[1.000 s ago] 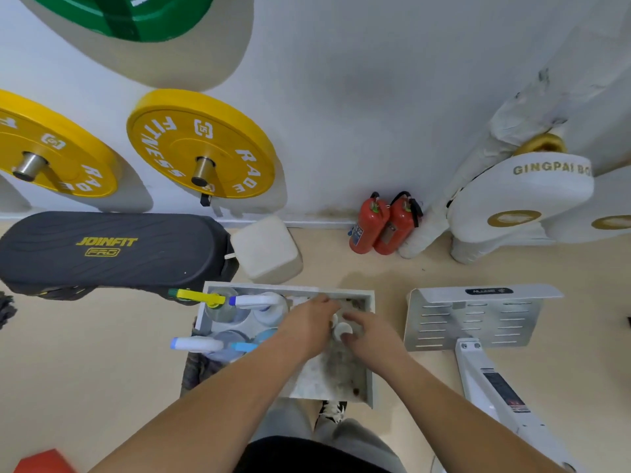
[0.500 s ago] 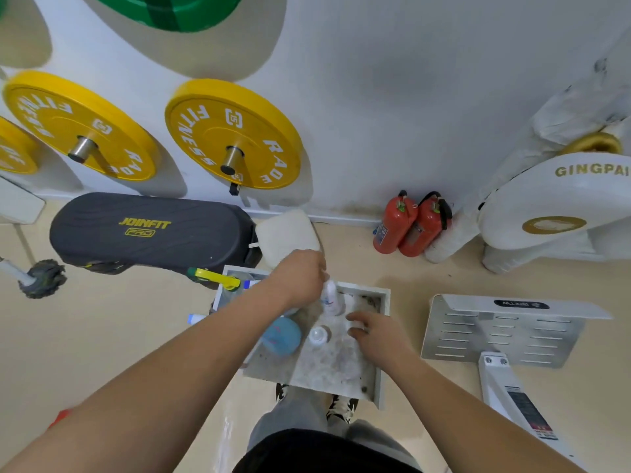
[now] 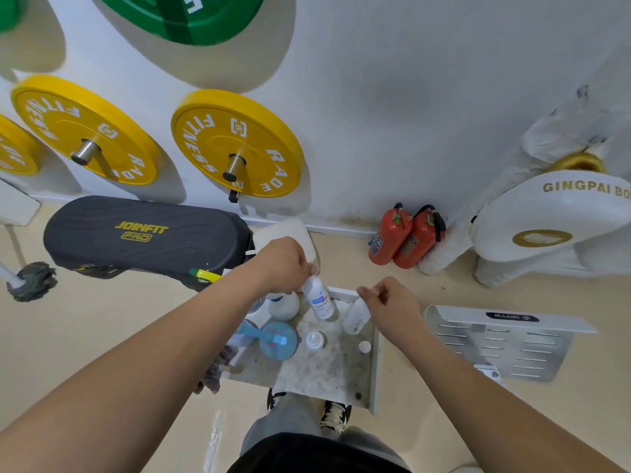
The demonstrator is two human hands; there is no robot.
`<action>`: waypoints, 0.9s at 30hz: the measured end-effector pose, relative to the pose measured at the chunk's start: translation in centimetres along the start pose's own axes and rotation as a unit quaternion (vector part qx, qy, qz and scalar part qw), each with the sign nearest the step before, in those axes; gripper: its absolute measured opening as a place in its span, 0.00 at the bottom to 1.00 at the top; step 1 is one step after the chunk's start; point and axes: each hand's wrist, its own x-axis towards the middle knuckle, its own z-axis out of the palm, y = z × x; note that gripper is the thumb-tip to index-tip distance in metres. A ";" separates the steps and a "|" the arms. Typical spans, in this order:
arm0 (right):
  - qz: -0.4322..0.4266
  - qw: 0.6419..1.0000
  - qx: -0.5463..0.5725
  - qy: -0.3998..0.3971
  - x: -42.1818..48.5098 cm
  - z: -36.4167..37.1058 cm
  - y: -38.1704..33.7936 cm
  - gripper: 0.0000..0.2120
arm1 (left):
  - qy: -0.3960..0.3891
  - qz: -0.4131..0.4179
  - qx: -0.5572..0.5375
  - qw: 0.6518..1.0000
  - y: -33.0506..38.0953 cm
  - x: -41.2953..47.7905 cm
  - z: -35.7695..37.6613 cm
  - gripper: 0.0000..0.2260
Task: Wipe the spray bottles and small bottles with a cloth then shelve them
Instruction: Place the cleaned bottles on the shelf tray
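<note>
My left hand (image 3: 285, 264) grips the top of a small white bottle with a blue label (image 3: 318, 299) and holds it above the white tray (image 3: 375, 367). My right hand (image 3: 389, 300) grips the top of another small white bottle (image 3: 355, 317), lifted over the tray's back right corner. Two small white-capped bottles (image 3: 314, 339) (image 3: 364, 346) stand on the tray floor. A blue spray bottle (image 3: 278, 340) and a white one (image 3: 282, 304) stand at the tray's left side. A dark cloth (image 3: 218, 370) hangs off the tray's left edge.
A black JOINFIT bench (image 3: 146, 233) lies to the left, with yellow weight plates (image 3: 235, 141) on the wall above. Two red fire extinguishers (image 3: 406, 235) stand against the wall. A white perforated metal shelf (image 3: 505, 339) lies on the floor to the right. My shoes (image 3: 336, 413) are below the tray.
Both hands have risen from the tray. The left lifted its small bottle higher; the right hand took hold of a second small bottle and raised it.
</note>
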 end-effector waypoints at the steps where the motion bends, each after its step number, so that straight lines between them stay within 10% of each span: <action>1: 0.001 1.000 -0.001 0.005 -0.1 -0.3 -0.3 0.17 | 0.000 -0.004 -0.002 1.000 0.0 -0.1 -0.1 0.19; 27: 0.033 0.998 0.035 0.029 -1.0 -0.8 0.4 0.20 | -0.051 0.001 0.289 0.956 -1.5 7.2 6.9 0.06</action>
